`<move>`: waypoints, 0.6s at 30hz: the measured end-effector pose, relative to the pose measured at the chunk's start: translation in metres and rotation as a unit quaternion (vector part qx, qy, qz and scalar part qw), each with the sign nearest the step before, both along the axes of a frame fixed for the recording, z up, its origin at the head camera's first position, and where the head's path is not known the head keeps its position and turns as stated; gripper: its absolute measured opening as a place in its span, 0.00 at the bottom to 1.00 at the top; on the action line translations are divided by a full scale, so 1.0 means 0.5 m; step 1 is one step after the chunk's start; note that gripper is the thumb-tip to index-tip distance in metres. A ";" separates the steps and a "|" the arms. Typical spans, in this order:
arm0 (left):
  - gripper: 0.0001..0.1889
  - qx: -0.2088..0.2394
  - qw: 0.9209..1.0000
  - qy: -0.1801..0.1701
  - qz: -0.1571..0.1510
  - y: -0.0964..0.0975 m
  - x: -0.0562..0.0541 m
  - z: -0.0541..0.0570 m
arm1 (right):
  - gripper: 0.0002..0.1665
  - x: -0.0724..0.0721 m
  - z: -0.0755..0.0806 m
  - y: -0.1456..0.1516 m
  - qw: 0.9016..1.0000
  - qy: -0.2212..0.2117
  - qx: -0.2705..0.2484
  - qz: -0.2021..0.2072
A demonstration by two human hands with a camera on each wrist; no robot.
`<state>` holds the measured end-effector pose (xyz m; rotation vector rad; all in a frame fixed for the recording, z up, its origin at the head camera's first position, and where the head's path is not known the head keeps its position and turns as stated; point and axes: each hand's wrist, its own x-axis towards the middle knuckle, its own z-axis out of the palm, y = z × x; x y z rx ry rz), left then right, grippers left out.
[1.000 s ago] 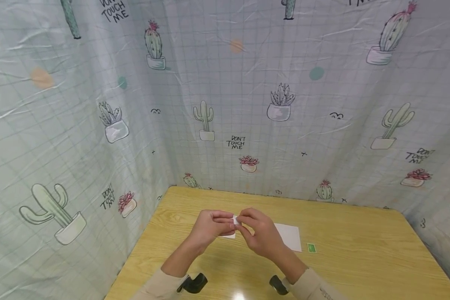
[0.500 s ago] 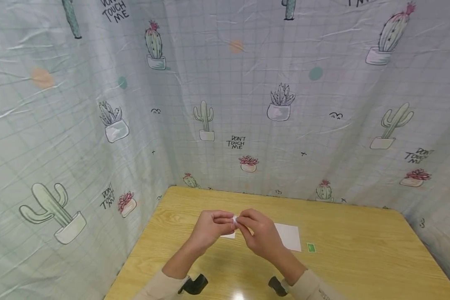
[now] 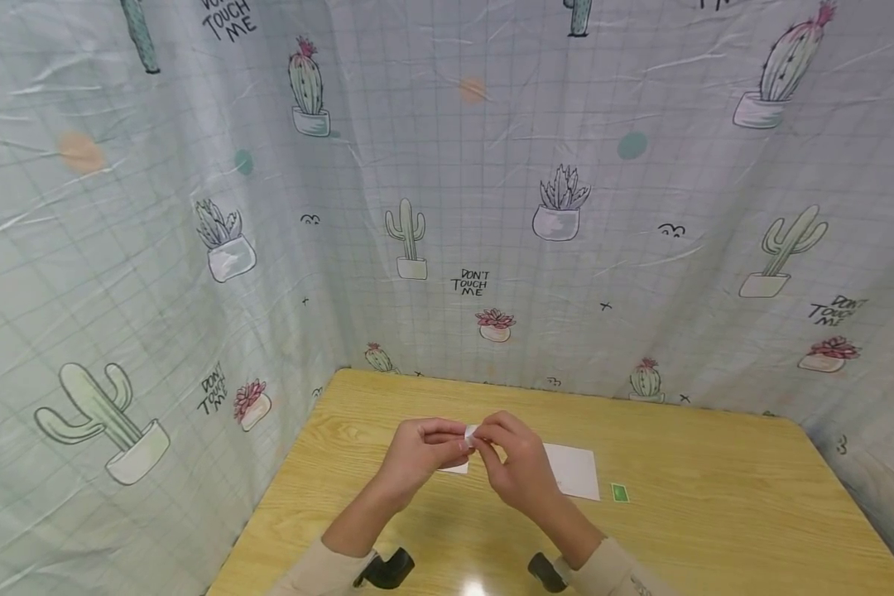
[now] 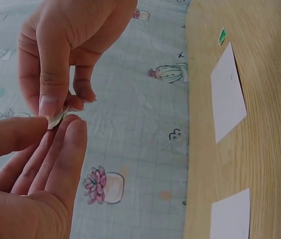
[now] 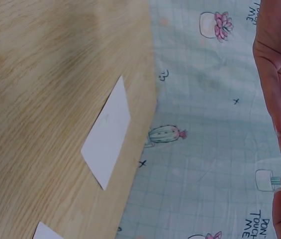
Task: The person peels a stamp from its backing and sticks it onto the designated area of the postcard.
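Above the table, both hands meet at a small white piece of paper [image 3: 470,434], partly covered by fingers. My left hand [image 3: 411,455] pinches its left side between thumb and fingers. On the other side my right hand [image 3: 521,468] pinches it with thumb and index finger. The left wrist view shows the piece as a thin pale edge [image 4: 56,120] between the fingertips; its front face is hidden there. A white card [image 3: 572,472] lies on the table behind the right hand. Part of a second white card [image 3: 458,468] shows below the left fingers.
A small green stamp-like piece with a white border [image 3: 620,493] lies right of the first card. The wooden table [image 3: 730,497] ends at a cactus-print curtain [image 3: 432,165] at the back and sides. Black wrist mounts [image 3: 389,569] project below the sleeves.
The white piece turned narrower half a second ago and now shows a broader face. The right fingers shifted slightly on it. The left hand has hardly moved; cards and green piece lie still.
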<state>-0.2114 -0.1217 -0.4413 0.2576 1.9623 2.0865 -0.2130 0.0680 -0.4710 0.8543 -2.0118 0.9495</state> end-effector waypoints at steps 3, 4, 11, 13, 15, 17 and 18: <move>0.16 0.007 1.000 -0.005 0.011 0.004 0.000 -0.003 | 0.10 0.000 0.000 -0.001 1.000 0.003 0.000 -0.004; 0.16 0.008 1.000 -0.007 0.016 0.005 0.000 -0.003 | 0.10 0.000 -0.001 -0.002 1.000 0.002 0.000 -0.005; 0.16 0.026 0.998 -0.014 0.052 0.019 0.005 -0.007 | 0.10 0.003 0.000 -0.005 0.999 -0.032 -0.008 -0.026; 0.16 0.031 0.997 -0.016 0.062 0.023 0.006 -0.009 | 0.10 0.005 -0.001 -0.007 0.998 -0.047 -0.011 -0.034; 0.15 0.035 0.997 -0.015 0.070 0.026 0.008 -0.010 | 0.09 0.006 -0.002 -0.008 0.997 -0.059 -0.014 -0.044; 0.15 0.038 0.996 -0.015 0.077 0.029 0.009 -0.012 | 0.09 0.007 -0.003 -0.009 0.996 -0.071 -0.017 -0.052; 0.15 0.038 0.996 -0.014 0.080 0.030 0.010 -0.013 | 0.09 0.008 -0.003 -0.010 0.995 -0.077 -0.018 -0.055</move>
